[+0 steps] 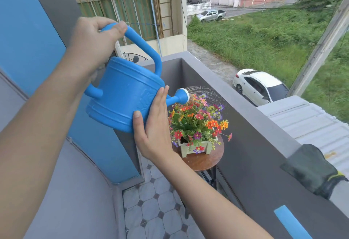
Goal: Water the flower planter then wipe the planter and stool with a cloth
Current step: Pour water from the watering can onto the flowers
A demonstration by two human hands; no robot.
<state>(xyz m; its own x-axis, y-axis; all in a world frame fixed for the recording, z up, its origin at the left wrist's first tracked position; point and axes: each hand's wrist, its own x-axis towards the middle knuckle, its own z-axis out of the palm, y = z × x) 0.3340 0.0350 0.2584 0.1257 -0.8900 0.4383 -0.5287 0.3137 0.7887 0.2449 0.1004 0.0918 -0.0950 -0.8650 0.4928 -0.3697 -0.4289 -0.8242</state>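
Pouring: left grip (94, 40) clasps the watering can (122, 91) handle, right grip (154, 127) flat on its side; spout (182, 96) above the planter (194, 148).

Left hand (92, 44) is up high, fingers curled round the top handle of the watering can (120, 95), forearm reaching in from the lower left. Right hand (153, 125) sits lower, fingers straight and flat against the can's side, thumb at its bottom edge, forearm coming up from below.
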